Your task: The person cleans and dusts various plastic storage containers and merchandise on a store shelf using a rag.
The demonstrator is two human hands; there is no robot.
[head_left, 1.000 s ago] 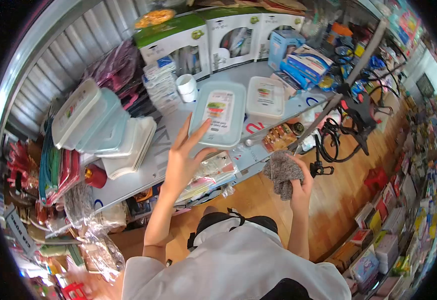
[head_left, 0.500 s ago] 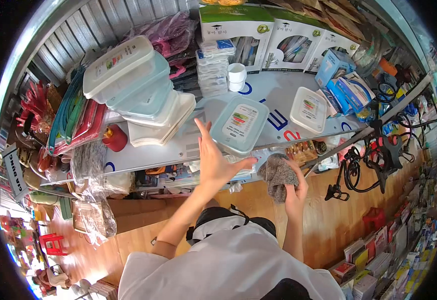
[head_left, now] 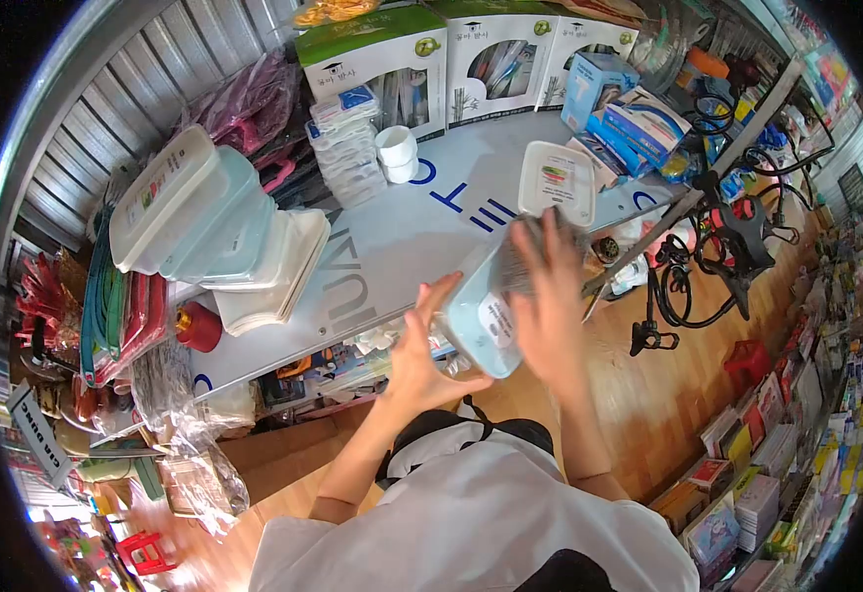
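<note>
1. So the person's left hand (head_left: 421, 360) has the blue container (head_left: 486, 321) by one end, tilted up off the shelf (head_left: 451, 207), just past its front edge. The grip there is clamped on the container: fingers along one side, thumb down by the lower corner.

2. Right hand (head_left: 550, 316) is a blur over the other side of the container, with a grey cloth (head_left: 513, 268) under the fingers, up against the lid. Fingers look kinda spread, but with that much blur I honestly can't tell if that grip is apart or together.

3. Right behind that hand there's a white container (head_left: 557, 178) lying flat on the shelf, label facing up. The blue boxes (head_left: 638, 128) sit just beside it in a loose pile.

4. Back of the shelf: a row of big white boxes with green tops (head_left: 372, 74), standing upright. In front of the leftmost one there's a pile of small clear packs (head_left: 347, 153), and two white cups (head_left: 398, 158) stacked right next to it.

5. Over on the left end, a leaning stack of containers (head_left: 194, 202), pretty messy, with a red jar-looking thing (head_left: 197, 327) near the shelf's front edge.

6. On the right, a bunch of black straps and cables (head_left: 693, 296) hangs by a metal post (head_left: 747, 123), above the wooden floor (head_left: 609, 414).
</note>
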